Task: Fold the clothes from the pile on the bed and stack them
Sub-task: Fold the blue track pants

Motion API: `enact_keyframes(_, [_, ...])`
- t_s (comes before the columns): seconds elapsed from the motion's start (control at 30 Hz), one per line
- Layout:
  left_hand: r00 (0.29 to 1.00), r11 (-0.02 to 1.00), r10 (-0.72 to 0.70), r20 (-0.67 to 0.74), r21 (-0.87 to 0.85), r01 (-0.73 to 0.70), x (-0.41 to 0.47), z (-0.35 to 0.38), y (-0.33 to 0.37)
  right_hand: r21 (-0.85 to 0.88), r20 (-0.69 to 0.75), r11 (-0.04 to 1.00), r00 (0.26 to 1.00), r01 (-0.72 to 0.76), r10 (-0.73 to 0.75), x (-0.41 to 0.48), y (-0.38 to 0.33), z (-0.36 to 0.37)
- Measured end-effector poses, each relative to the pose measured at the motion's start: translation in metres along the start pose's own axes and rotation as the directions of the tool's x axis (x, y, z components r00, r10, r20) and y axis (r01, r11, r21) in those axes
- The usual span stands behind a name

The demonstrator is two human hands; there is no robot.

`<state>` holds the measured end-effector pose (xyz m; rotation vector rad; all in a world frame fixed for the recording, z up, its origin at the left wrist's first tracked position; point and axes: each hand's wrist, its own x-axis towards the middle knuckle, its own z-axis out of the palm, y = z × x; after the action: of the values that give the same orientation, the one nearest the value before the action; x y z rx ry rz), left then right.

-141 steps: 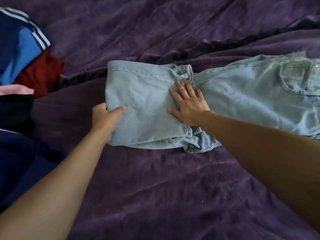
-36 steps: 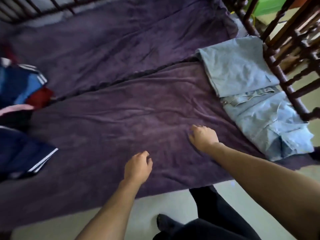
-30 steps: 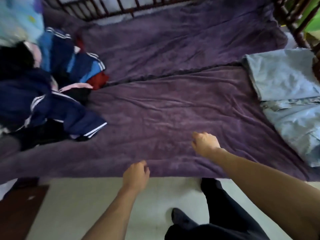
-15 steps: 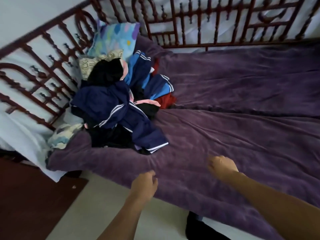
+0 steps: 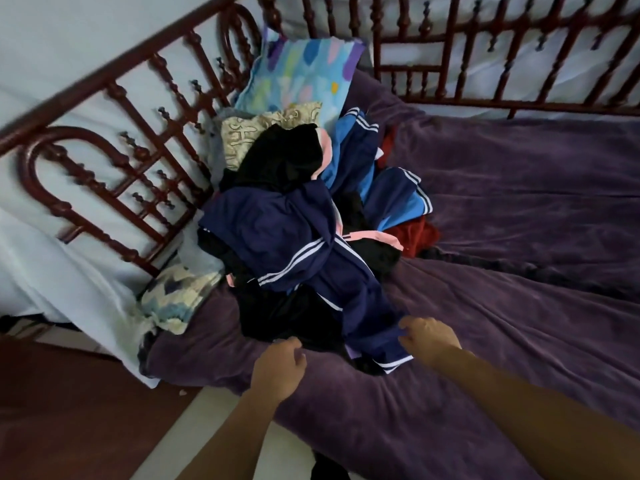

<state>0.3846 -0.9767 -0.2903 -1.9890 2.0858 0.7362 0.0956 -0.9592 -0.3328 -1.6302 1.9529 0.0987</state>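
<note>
Pinching near hem of navy striped garment (image 5: pixel 277 237): right hand (image 5: pixel 429 341), grip closed on fabric. Left hand (image 5: pixel 277 370) loosely curled, grip released, holding nothing, beside clothes pile (image 5: pixel 349 213) heaped at bed (image 5: pixel 519 220) left end.

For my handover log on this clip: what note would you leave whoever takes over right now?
Left hand: loosely curled, empty, at the near edge of the pile.
Right hand: fingers on the navy garment near its hem; grip unclear.
The pile lies unfolded on the bed.
Done: no folded stack in view.
Left: pull out the navy garment, fold it, stack it, then repeat through the pile.
</note>
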Motion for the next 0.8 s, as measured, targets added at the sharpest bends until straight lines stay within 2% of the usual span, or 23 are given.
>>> enact_keyframes(0.2, [0.996, 0.995, 0.093, 0.001, 0.019, -0.093, 0.138, -0.058, -0.075, -0.017, -0.068, 1.0, 0.998, 0.006, -0.007, 0.09, -0.092, -0.011])
enact_keyframes(0.33, [0.973, 0.961, 0.207, -0.097, 0.208, -0.184, 0.235, -0.106, -0.134, -0.003, -0.111, 0.99, 0.984, 0.143, -0.142, 0.16, -0.187, 0.004])
enact_keyframes(0.43, [0.932, 0.903, 0.322, -0.168, 0.349, -0.249, 0.296, -0.141, -0.174, 0.039, -0.133, 0.963, 0.957, 0.266, -0.259, 0.208, -0.264, 0.034])
enact_keyframes(0.53, [0.893, 0.849, 0.404, -0.196, 0.444, -0.286, 0.347, -0.162, -0.201, -0.025, -0.094, 0.976, 0.971, 0.217, -0.219, 0.256, -0.317, 0.074])
enact_keyframes(0.6, [0.905, 0.807, 0.399, -0.15, 0.526, -0.269, 0.379, -0.167, -0.216, -0.145, -0.045, 0.983, 0.991, 0.117, -0.124, 0.283, -0.331, 0.098])
enact_keyframes(0.67, [0.937, 0.778, 0.342, -0.072, 0.582, -0.239, 0.404, -0.163, -0.228, -0.23, -0.061, 0.972, 0.996, 0.055, -0.071, 0.299, -0.327, 0.117])
enact_keyframes(0.73, [0.954, 0.779, 0.298, -0.021, 0.583, -0.23, 0.422, -0.153, -0.235, -0.273, -0.12, 0.961, 0.989, 0.047, -0.082, 0.307, -0.315, 0.127])
enact_keyframes(0.8, [0.944, 0.804, 0.329, -0.035, 0.534, -0.261, 0.43, -0.143, -0.238, -0.239, -0.224, 0.969, 0.967, 0.068, -0.123, 0.307, -0.302, 0.128])
